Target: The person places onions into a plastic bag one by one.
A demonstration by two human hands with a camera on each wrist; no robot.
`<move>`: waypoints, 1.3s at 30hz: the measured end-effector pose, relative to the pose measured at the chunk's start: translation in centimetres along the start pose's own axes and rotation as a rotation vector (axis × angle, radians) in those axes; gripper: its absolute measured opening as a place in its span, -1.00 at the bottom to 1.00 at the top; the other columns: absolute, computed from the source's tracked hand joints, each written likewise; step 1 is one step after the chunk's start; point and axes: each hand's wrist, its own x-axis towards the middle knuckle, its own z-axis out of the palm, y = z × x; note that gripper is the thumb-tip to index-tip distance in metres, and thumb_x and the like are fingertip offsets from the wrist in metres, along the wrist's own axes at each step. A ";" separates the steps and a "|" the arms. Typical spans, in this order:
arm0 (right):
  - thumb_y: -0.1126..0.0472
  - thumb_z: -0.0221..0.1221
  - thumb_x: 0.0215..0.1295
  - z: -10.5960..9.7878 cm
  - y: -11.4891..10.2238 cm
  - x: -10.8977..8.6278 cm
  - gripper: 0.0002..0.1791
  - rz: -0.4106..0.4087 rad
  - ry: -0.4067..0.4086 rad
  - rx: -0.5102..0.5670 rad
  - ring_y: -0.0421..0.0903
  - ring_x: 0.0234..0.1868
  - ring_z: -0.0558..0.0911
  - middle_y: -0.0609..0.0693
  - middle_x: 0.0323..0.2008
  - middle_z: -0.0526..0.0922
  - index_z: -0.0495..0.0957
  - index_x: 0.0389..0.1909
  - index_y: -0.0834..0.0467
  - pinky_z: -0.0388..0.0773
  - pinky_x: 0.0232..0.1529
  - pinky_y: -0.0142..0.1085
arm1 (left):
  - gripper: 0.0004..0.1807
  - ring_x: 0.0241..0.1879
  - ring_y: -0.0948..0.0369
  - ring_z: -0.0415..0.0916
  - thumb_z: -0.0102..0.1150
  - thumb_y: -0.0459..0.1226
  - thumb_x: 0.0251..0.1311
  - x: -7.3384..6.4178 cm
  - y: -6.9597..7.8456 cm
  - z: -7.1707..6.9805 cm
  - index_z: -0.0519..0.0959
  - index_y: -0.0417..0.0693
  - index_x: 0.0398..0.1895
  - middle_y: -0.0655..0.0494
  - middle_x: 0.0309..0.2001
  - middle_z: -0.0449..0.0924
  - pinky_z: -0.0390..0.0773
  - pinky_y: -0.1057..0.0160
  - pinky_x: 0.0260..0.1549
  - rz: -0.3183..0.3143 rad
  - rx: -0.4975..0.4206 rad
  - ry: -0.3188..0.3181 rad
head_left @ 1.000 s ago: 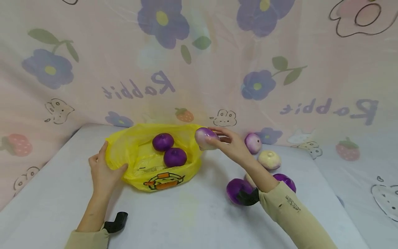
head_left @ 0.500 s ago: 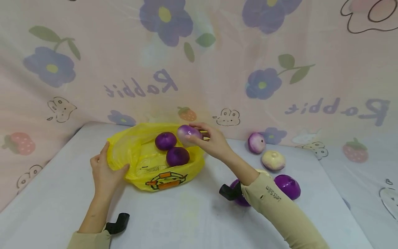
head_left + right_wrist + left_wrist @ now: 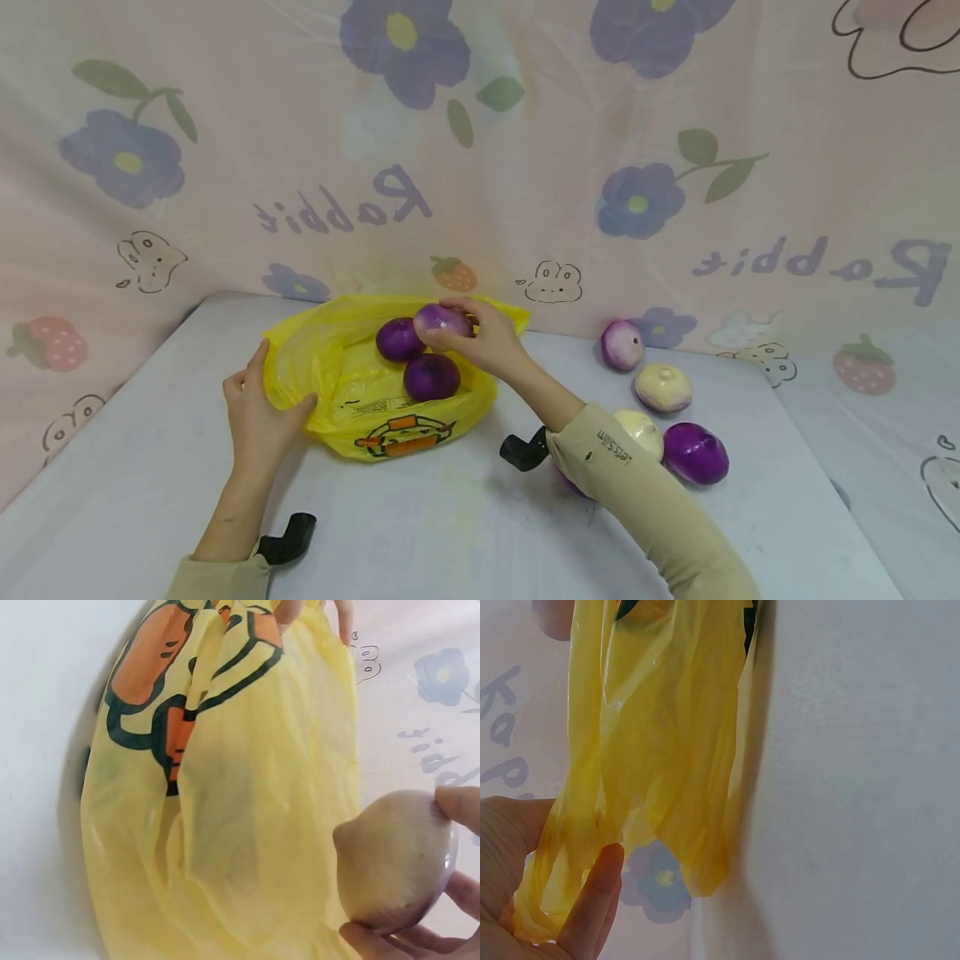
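Observation:
My left hand (image 3: pixel 258 417) holds the left rim of a yellow plastic bag (image 3: pixel 476 407), thumb on the near side. In the left wrist view, the thin plastic (image 3: pixel 667 750) runs between thumb and fingers. Above the bag's mouth, my right hand (image 3: pixel 491 337) grips a purple-and-white onion (image 3: pixel 433 321) between thumb and fingers. The right wrist view has this onion (image 3: pixel 394 859) beside the bag's upper edge, its pale side showing. Two dark purple onions (image 3: pixel 431 377) lie inside the bag, the farther one partly covered by the held onion.
Several more onions are on the white table (image 3: pixel 420 533) at right: a pinkish one (image 3: pixel 622 345) at the back, a pale one (image 3: pixel 663 387), another pale one (image 3: pixel 640 429) and a purple one (image 3: pixel 696 452). One purple onion (image 3: pixel 573 483) is mostly hidden under my right sleeve.
My right hand has carried the onion leftward, from the bag's right edge to over its mouth. My left hand keeps its hold on the rim.

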 end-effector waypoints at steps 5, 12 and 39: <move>-0.04 0.32 0.11 0.6 0.2 0.6 -0.41 0.005 0.004 -0.019 -0.02 0.06 0.50 0.03 0.13 0.52 0.49 0.18 0.02 0.54 0.03 -0.15 | 0.02 0.14 -0.32 0.17 0.34 -0.46 -0.05 0.0 0.1 0.0 0.03 -0.03 0.50 -0.41 0.21 0.04 0.25 -0.23 0.13 0.007 0.008 0.003; -0.05 0.29 0.16 1.2 0.6 0.9 -0.39 0.023 -0.003 -0.049 0.01 0.16 0.46 0.04 0.19 0.50 0.47 0.23 0.05 0.47 0.15 -0.08 | 0.02 0.14 -0.32 0.17 0.34 -0.46 -0.07 0.0 0.1 0.2 0.04 -0.05 0.50 -0.42 0.20 0.05 0.23 -0.23 0.14 0.016 -0.002 0.008; 0.05 0.32 0.16 2.4 2.5 1.3 -0.36 0.025 0.017 -0.115 0.07 0.29 0.40 0.10 0.24 0.49 0.44 0.25 0.19 0.28 0.34 -0.06 | 0.03 0.15 -0.31 0.18 0.34 -0.45 -0.06 -0.2 0.1 0.1 0.02 -0.01 0.51 -0.41 0.22 0.06 0.25 -0.24 0.16 0.016 0.004 0.008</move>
